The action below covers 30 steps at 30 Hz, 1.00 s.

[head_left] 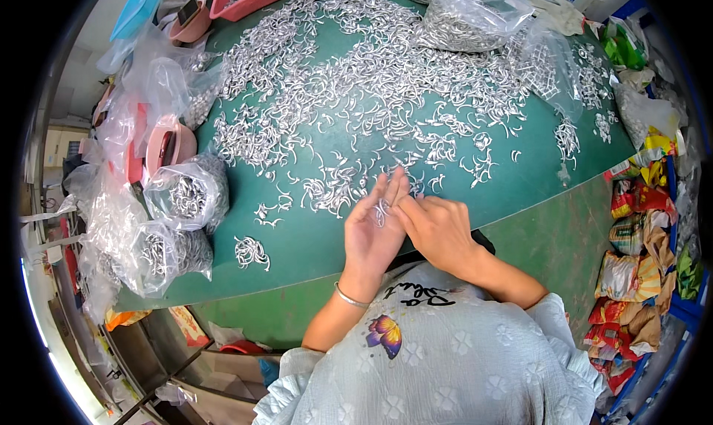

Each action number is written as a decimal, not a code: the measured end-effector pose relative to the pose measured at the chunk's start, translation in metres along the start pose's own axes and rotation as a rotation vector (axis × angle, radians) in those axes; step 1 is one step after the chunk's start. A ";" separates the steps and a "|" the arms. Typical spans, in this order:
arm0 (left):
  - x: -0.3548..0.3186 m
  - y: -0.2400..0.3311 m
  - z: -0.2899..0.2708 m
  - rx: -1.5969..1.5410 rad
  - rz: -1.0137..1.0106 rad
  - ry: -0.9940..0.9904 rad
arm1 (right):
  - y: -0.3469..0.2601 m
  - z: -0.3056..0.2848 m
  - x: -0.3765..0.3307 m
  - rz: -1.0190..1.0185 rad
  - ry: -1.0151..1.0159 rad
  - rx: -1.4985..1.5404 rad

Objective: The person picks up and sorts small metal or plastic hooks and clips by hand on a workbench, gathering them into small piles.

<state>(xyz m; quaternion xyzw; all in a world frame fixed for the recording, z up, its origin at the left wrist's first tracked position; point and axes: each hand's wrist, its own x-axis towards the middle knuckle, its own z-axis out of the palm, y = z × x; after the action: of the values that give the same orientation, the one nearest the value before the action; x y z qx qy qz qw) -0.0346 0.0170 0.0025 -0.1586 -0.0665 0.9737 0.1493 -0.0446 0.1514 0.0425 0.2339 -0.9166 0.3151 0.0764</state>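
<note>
My left hand (pixel 371 236) is turned palm up at the near edge of the green table (pixel 416 232), fingers stretched forward. A few small curved silver metal pieces (pixel 382 212) lie in its palm. My right hand (pixel 440 233) comes in from the right with its fingers bent, thumb and forefinger pinched together against the left hand's fingers. What the pinch holds, if anything, is too small to make out. Just beyond both hands lies a loose cluster of similar silver pieces (pixel 334 191), and a small separate heap (pixel 252 253) sits to the left.
A wide spread of silver pieces (pixel 356 76) covers the table's far part. Filled clear bags (pixel 187 191) stand at the left, beside a pink bowl (pixel 169 144). Another filled bag (pixel 471 24) and a pink tray (pixel 260 0) are at the back. Colourful packages (pixel 624 276) line the right.
</note>
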 end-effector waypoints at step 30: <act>-0.020 -0.008 -0.002 2.463 0.502 0.038 | 0.097 -0.039 0.023 0.774 -0.084 1.026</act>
<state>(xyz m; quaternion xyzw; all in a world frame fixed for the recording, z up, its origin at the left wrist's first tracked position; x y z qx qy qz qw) -0.0139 0.0191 0.0074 0.0635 0.9192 0.3884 0.0101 -0.1111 0.2332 0.0272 -0.0948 -0.6698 0.7087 -0.2004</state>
